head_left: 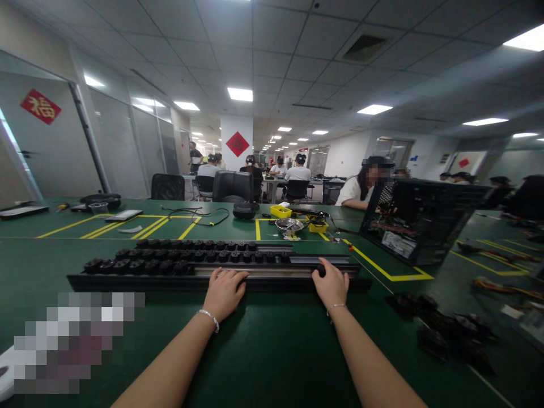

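Both forearms reach from 6 o'clock onto a long black tray (127, 281) lying crosswise on the green table (272, 351). Left hand (224, 292) rests fingers-down on the tray's near rail, grasping nothing; right hand (330, 286) presses the rail farther toward 3 o'clock, whether its fingertips pinch something cannot be told. Rows of small dark round parts (140, 263) fill the tray's left portion. An open computer case (419, 221) stands at 2 o'clock, yellow bins (281, 211) at 12 o'clock, seated people beyond.
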Demonstrator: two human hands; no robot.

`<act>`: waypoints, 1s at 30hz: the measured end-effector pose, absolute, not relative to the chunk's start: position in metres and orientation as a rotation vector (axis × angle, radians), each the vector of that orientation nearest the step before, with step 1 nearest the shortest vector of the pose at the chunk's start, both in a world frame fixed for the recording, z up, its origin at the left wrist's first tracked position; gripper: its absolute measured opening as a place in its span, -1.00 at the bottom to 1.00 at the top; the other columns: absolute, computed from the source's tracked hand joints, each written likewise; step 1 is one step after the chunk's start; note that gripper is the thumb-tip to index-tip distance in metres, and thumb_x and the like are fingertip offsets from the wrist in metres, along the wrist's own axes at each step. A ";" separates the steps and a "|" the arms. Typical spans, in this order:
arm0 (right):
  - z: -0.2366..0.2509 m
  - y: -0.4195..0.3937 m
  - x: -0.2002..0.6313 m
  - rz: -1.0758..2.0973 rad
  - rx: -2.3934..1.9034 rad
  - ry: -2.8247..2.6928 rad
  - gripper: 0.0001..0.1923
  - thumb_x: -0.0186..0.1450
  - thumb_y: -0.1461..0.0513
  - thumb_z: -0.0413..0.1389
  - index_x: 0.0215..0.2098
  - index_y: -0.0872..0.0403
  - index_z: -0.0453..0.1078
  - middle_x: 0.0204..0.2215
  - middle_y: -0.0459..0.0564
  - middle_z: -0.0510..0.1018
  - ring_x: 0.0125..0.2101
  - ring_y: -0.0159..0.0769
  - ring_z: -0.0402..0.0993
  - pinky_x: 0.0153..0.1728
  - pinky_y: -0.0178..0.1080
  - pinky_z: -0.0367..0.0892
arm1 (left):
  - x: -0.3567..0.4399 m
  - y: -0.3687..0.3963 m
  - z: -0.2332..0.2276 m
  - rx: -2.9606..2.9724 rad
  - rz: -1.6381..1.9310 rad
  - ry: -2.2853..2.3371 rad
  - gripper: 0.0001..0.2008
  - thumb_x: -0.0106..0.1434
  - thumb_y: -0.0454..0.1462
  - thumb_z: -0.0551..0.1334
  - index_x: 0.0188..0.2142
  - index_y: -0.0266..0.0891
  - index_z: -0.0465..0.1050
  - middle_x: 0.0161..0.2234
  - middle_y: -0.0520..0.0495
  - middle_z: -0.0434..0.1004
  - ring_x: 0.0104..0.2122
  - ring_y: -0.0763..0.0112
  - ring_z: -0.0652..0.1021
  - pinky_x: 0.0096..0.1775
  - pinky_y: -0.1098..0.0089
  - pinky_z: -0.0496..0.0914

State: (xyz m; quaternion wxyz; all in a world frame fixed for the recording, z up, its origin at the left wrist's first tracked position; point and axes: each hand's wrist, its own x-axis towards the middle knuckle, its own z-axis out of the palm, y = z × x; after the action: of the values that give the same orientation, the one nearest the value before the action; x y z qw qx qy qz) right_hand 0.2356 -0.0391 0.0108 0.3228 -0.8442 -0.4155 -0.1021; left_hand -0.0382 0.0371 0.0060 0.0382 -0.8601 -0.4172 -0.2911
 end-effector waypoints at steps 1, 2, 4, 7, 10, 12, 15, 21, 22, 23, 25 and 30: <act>0.010 -0.039 0.236 -0.260 -2.214 -1.087 -0.54 0.17 0.17 -0.07 0.04 0.00 0.27 -0.09 0.02 0.45 0.02 -0.19 0.23 0.12 -0.01 -0.18 | -0.038 0.037 0.006 -2.639 -0.893 -1.280 -0.74 0.22 -0.21 0.04 -0.13 0.03 0.40 -0.21 0.04 0.53 -0.16 0.34 0.44 0.08 0.11 0.05; 0.010 -0.038 0.237 -0.252 -2.210 -1.086 -0.54 0.16 0.16 -0.07 0.04 0.01 0.26 -0.09 0.02 0.45 0.02 -0.19 0.23 0.12 -0.01 -0.19 | -0.038 0.037 0.006 -2.639 -0.894 -1.281 -0.74 0.22 -0.21 0.04 -0.13 0.04 0.40 -0.21 0.04 0.53 -0.16 0.34 0.44 0.08 0.11 0.05; 0.010 -0.038 0.237 -0.238 -2.201 -1.086 -0.53 0.17 0.16 -0.08 0.05 0.01 0.26 -0.08 0.03 0.44 0.02 -0.18 0.23 0.13 -0.01 -0.21 | -0.038 0.037 0.006 -2.639 -0.892 -1.283 -0.73 0.22 -0.20 0.04 -0.13 0.04 0.40 -0.21 0.05 0.53 -0.16 0.33 0.44 0.08 0.11 0.05; 0.010 -0.038 0.238 -0.229 -2.201 -1.085 -0.53 0.17 0.15 -0.08 0.05 0.02 0.25 -0.07 0.04 0.43 0.03 -0.17 0.22 0.13 0.00 -0.22 | -0.039 0.037 0.006 -2.638 -0.886 -1.286 -0.73 0.22 -0.20 0.03 -0.12 0.04 0.39 -0.22 0.05 0.53 -0.16 0.33 0.44 0.08 0.10 0.04; 0.009 -0.038 0.239 -0.241 -2.214 -1.078 -0.53 0.18 0.15 -0.08 0.05 0.02 0.25 -0.07 0.05 0.43 0.04 -0.16 0.21 0.13 0.02 -0.21 | -0.039 0.037 0.006 -2.639 -0.884 -1.279 -0.73 0.23 -0.20 0.02 -0.13 0.04 0.39 -0.22 0.05 0.53 -0.16 0.33 0.45 0.08 0.11 0.05; 0.009 -0.039 0.242 -0.245 -2.226 -1.072 -0.53 0.18 0.14 -0.08 0.05 0.03 0.26 -0.07 0.06 0.43 0.05 -0.15 0.20 0.13 0.03 -0.22 | -0.039 0.037 0.006 -2.639 -0.889 -1.275 -0.73 0.23 -0.20 0.02 -0.13 0.04 0.39 -0.22 0.06 0.53 -0.16 0.33 0.45 0.08 0.11 0.05; 0.009 -0.040 0.247 -0.237 -2.243 -1.048 -0.53 0.18 0.13 -0.09 0.06 0.03 0.25 -0.05 0.07 0.42 0.06 -0.14 0.19 0.13 0.04 -0.23 | -0.039 0.037 0.006 -2.637 -0.894 -1.280 -0.74 0.22 -0.21 0.02 -0.14 0.03 0.39 -0.23 0.05 0.53 -0.16 0.33 0.45 0.08 0.11 0.05; 0.008 -0.041 0.252 -0.254 -2.253 -1.028 -0.53 0.18 0.12 -0.09 0.05 0.02 0.26 -0.06 0.08 0.42 0.05 -0.14 0.19 0.13 0.05 -0.23 | -0.039 0.037 0.005 -2.640 -0.890 -1.269 -0.74 0.24 -0.20 0.02 -0.13 0.02 0.38 -0.22 0.06 0.53 -0.16 0.33 0.45 0.08 0.11 0.04; 0.008 -0.041 0.252 -0.258 -2.254 -1.029 -0.53 0.18 0.12 -0.09 0.05 0.02 0.26 -0.06 0.07 0.42 0.05 -0.14 0.19 0.12 0.05 -0.22 | -0.039 0.037 0.004 -2.639 -0.888 -1.267 -0.74 0.24 -0.20 0.02 -0.13 0.02 0.38 -0.22 0.06 0.53 -0.15 0.33 0.45 0.08 0.10 0.04; 0.007 -0.040 0.252 -0.261 -2.256 -1.026 -0.53 0.17 0.12 -0.09 0.05 0.01 0.26 -0.06 0.06 0.42 0.05 -0.15 0.19 0.13 0.05 -0.23 | -0.039 0.037 0.004 -2.638 -0.886 -1.267 -0.74 0.24 -0.20 0.02 -0.12 0.02 0.38 -0.22 0.06 0.52 -0.16 0.33 0.45 0.08 0.10 0.04; 0.006 -0.039 0.251 -0.270 -2.265 -1.008 -0.53 0.17 0.13 -0.09 0.04 0.00 0.26 -0.07 0.04 0.43 0.04 -0.17 0.19 0.13 0.03 -0.23 | -0.039 0.037 0.004 -2.638 -0.877 -1.268 -0.74 0.23 -0.21 0.02 -0.13 0.02 0.38 -0.23 0.07 0.53 -0.16 0.33 0.45 0.08 0.11 0.04; 0.006 -0.039 0.251 -0.270 -2.272 -1.001 -0.53 0.16 0.15 -0.09 0.04 -0.01 0.27 -0.07 0.01 0.44 0.05 -0.20 0.19 0.14 0.01 -0.26 | -0.039 0.038 0.005 -2.632 -0.863 -1.270 -0.74 0.23 -0.21 0.02 -0.12 0.03 0.38 -0.23 0.06 0.53 -0.17 0.33 0.45 0.07 0.12 0.04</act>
State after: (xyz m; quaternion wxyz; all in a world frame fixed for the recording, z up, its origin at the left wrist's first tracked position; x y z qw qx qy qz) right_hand 0.2509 -0.0392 0.0061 0.3168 -0.8629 -0.3801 -0.1027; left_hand -0.0391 0.0379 0.0047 0.0471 -0.8628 -0.4163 -0.2830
